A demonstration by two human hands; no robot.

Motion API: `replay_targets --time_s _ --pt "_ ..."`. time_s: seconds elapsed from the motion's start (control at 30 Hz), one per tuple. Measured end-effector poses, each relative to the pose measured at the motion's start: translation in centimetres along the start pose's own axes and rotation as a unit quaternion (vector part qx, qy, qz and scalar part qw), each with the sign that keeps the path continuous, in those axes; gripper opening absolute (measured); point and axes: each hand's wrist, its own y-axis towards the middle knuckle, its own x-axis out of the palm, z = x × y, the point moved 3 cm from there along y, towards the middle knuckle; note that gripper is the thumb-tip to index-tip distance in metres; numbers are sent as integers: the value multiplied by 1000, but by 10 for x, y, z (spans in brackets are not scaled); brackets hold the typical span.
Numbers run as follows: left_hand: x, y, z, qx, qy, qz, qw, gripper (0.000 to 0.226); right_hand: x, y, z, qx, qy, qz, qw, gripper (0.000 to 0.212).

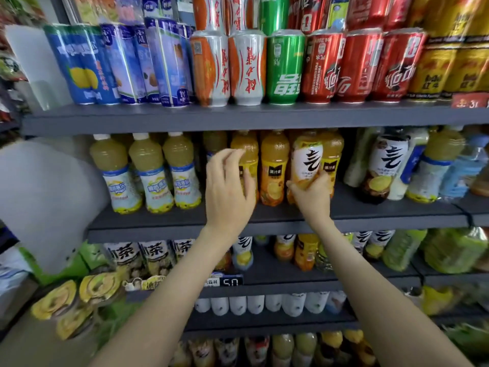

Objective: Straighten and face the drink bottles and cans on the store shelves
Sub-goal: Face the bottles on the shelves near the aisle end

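Your right hand point(311, 197) grips the white-label bottle point(307, 162); left hand point(229, 189) is loose and empty by the orange juice bottle point(246, 147). Leaning bottles point(383, 165) further right are still undone.

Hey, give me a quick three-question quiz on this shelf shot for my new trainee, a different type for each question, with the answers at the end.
1. True or false: the right hand grips a white-label bottle at the middle shelf.
2. The green can stands between: A) an orange-white can and a red can; B) two blue cartons; C) two yellow cans.
3. How many white-capped lemon bottles stand in the front row at the middle shelf's left end?
Key: 1 true; 2 A; 3 three.
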Motion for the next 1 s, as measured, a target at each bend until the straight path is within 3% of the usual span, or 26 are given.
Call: replay_targets --time_s 0.1,0.3,0.57,0.7,0.9,1.0 --pt "5 -39 -15 -34 -10 -89 995 29 10 4 1 1 -15 13 1000 83" --pt "3 -84 -26 -84 -49 -187 978 29 4 1 -1 -5 -68 34 997 65" --pt "34 -146 0 -103 -118 -277 948 25 -49 -65 16 17 64 57 996 53" --pt "63 -181 18 -163 -121 -337 919 26 -83 -91 45 12 93 61 994 37" --pt "116 -210 31 -241 -66 -397 883 38 -105 -110 120 82 89 21 992 42" --pt "149 -220 34 -268 -49 -385 882 41 -103 -112 163 132 107 2 986 42"
